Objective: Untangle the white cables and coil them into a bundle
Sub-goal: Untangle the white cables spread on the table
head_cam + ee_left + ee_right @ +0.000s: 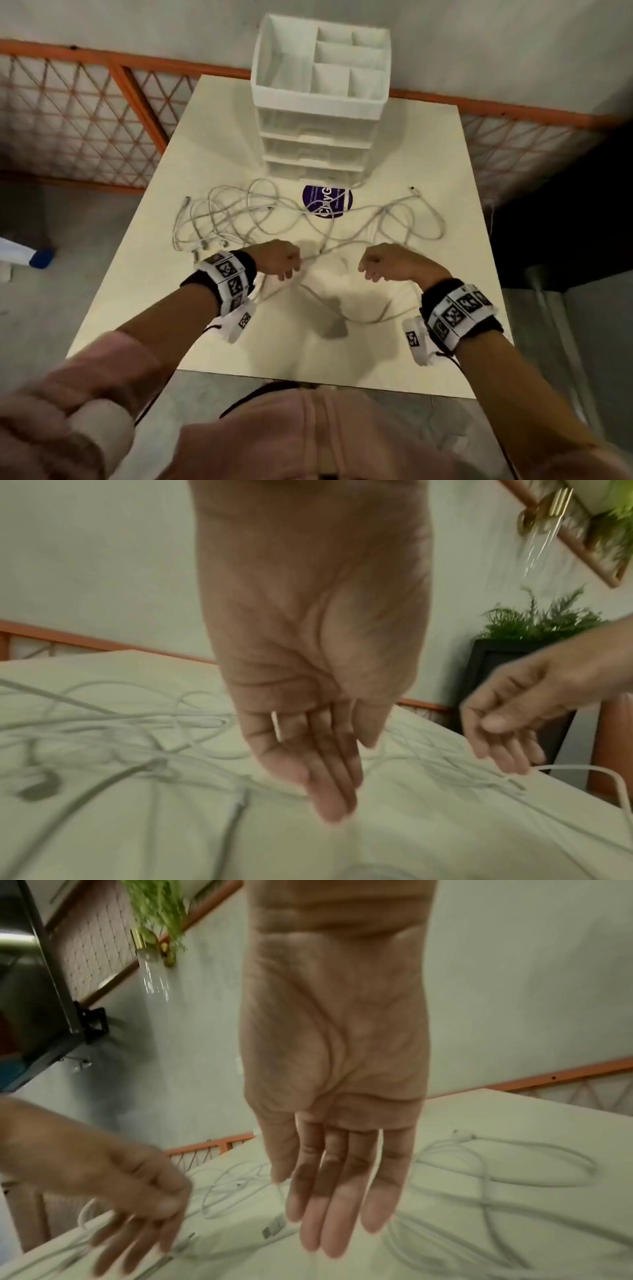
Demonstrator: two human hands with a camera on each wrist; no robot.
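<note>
Tangle of white cables [260, 219] across the middle of the pale table [164, 274], in loose overlapping loops. Reaches from near the left edge to near the right edge, with one strand trailing toward the near side between the two wrists. Crosses a round purple sticker [327, 200] just in front of a white drawer organizer [315, 102] at the far end. Ends in a small connector [412, 189] lying free on the far right.

Left hand [279, 258] above the near part of the tangle, fingers [329, 791] straight and pointing down, thumb close against them. Shows a thin white sliver between two fingers in the left wrist view; meets a raised strand at the fingertips in the head view. Cannot tell whether pinching that strand or only touching it.

Right hand [383, 260] level with the left and well apart from it, also above the cables. Hangs with fingers [342, 1204] straight, close together and relaxed, palm bare, gripping nothing. Hovers over a flat plug [274, 1227] on the tabletop, without touching it.

Marker-covered bands [227, 281] on both wrists.
</note>
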